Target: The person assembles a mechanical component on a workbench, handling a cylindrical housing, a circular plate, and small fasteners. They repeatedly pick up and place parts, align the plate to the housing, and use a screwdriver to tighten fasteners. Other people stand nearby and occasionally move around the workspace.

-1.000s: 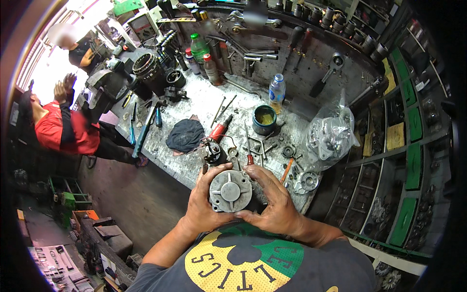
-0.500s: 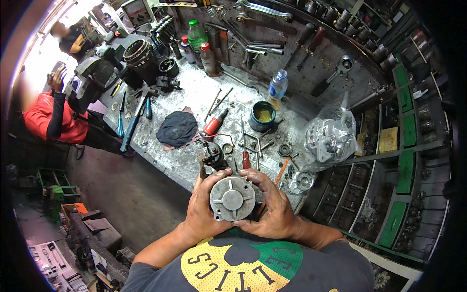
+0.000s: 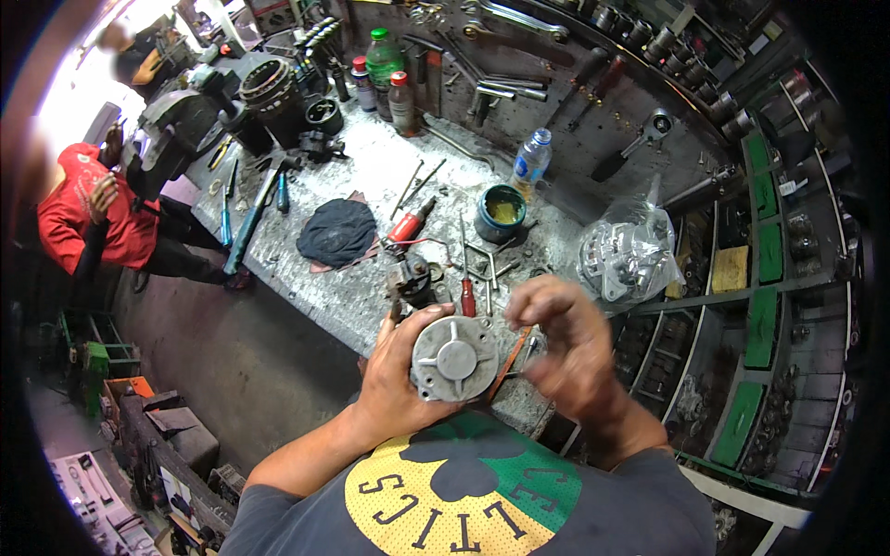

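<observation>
One hand [image 3: 388,375], the left, grips a round metal housing [image 3: 454,360], while the right hand [image 3: 577,350] hangs half-open beside it.

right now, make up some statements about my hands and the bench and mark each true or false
1. The left hand holds the round metal housing. True.
2. The right hand also clasps that housing. False: the right hand is apart from it, its fingers curled and blurred.
3. The blue-capped clear bottle stands beside the open dark tub. True.
4. The dark cloth lies to the right of the red-handled screwdriver. False: the dark cloth lies to its left.
5. The bottle with the green cap stands toward the back of the bench. True.
</observation>
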`<state>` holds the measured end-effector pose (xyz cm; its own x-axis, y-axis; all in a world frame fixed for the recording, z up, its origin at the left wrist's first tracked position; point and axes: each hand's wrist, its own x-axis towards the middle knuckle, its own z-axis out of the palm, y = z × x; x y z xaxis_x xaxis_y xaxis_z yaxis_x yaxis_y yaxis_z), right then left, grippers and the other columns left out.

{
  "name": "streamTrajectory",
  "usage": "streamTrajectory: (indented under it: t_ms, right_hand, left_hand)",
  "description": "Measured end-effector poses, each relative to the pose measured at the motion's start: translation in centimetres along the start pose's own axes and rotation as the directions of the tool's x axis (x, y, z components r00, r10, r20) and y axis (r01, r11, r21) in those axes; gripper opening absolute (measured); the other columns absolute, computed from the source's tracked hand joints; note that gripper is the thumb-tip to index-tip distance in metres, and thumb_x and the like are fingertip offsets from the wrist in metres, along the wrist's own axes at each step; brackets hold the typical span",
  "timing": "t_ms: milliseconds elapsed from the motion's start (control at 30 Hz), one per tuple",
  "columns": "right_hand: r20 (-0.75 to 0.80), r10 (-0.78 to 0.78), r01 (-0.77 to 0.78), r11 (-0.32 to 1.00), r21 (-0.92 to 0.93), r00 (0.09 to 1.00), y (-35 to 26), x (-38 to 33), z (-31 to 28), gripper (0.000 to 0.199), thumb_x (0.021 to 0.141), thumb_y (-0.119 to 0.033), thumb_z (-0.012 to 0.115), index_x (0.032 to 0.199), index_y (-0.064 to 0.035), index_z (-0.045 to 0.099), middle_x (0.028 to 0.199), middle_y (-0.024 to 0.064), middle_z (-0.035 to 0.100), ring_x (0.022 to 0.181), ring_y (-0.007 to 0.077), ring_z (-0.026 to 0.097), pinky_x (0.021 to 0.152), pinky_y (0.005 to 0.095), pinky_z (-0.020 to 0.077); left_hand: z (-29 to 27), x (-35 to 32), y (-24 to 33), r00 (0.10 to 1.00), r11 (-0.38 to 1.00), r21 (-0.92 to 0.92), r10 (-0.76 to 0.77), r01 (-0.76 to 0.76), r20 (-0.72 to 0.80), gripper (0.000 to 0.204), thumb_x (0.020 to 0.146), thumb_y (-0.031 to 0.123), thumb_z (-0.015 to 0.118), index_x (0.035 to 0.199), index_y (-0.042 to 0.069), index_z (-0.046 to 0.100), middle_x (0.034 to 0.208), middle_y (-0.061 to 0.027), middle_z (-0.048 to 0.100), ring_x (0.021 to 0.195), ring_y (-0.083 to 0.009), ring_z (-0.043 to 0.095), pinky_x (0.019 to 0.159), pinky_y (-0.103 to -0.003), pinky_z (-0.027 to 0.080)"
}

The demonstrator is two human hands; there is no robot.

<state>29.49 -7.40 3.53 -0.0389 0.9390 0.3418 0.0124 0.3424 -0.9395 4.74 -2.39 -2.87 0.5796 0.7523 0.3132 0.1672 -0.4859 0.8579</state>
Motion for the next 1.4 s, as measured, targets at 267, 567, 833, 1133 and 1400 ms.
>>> streamTrajectory:
  t_ms: [267, 567, 833, 1133, 1400]
  right_hand:
    - [0.247, -0.166, 0.024, 0.869, 0.494, 0.955, -10.1, 6.4, 3.1, 0.04, 0.114, -0.037, 0.059, 0.082, -0.0133, 0.052, 0.066, 0.0016, 0.05, 0.053, 0.0134, 0.041, 0.055, 0.0289, 0.0408]
    - [0.082, 0.279, -0.29, 0.907, 0.304, 0.957, -2.1, 6.0, 7.2, 0.043, 0.119, -0.03, 0.052, 0.083, -0.0066, 0.053, 0.068, -0.0005, 0.05, 0.058, 0.008, 0.041, 0.052, 0.0292, 0.0338]
    - [-0.346, 0.182, -0.123, 0.975, 0.186, 0.92, 0.1, -1.2, 0.5, 0.037, 0.115, -0.031, 0.063, 0.087, -0.0082, 0.054, 0.07, -0.0009, 0.049, 0.06, 0.0078, 0.043, 0.054, 0.0279, 0.0345]
    - [-0.301, 0.314, -0.396, 0.878, -0.269, 0.9, 1.9, -9.0, 0.5, 0.078, 0.087, -0.002, 0.086, 0.158, -0.0058, 0.051, 0.13, 0.008, 0.06, 0.097, 0.0122, 0.06, 0.085, 0.0292, 0.0535]
    - [-0.14, 0.097, -0.155, 0.848, -0.506, 0.985, -1.6, -5.7, 3.6, 0.095, 0.084, -0.021, 0.09, 0.166, -0.0065, 0.044, 0.153, 0.0187, 0.057, 0.126, 0.0315, 0.066, 0.102, 0.0423, 0.0575]
  left_hand:
    - [0.1, -0.1, 0.7, 0.999, 1.0, -0.002, -0.023, 0.023, -0.049, 0.098, 0.066, 0.026, 0.103, 0.149, 0.005, 0.057, 0.139, -0.0168, 0.069, 0.131, -0.0449, 0.062, 0.113, -0.054, 0.049]
    - [0.5, -0.5, -0.1, 0.991, 0.996, 0.07, 0.069, -0.061, -0.117, 0.102, 0.066, 0.031, 0.105, 0.15, 0.003, 0.054, 0.142, -0.0213, 0.068, 0.134, -0.048, 0.061, 0.119, -0.057, 0.044]
    - [0.5, -1.8, -1.2, 0.999, 0.999, 0.008, -0.03, 0.031, -0.025, 0.111, 0.068, 0.026, 0.103, 0.161, 0.006, 0.047, 0.151, -0.0165, 0.066, 0.142, -0.0414, 0.061, 0.128, -0.06, 0.036]
    - [-0.8, -5.8, -5.9, 0.96, 0.982, -0.125, 0.108, -0.144, -0.257, 0.084, 0.081, -0.005, 0.072, 0.16, -0.001, 0.045, 0.141, -0.0243, 0.071, 0.134, -0.0346, 0.07, 0.119, -0.046, 0.049]
    - [-3.1, -4.9, -7.8, 0.892, 0.961, -0.275, -0.135, 0.013, -0.431, 0.072, 0.081, -0.012, 0.048, 0.152, -0.003, 0.056, 0.133, -0.0202, 0.073, 0.128, -0.0307, 0.072, 0.116, -0.043, 0.052]
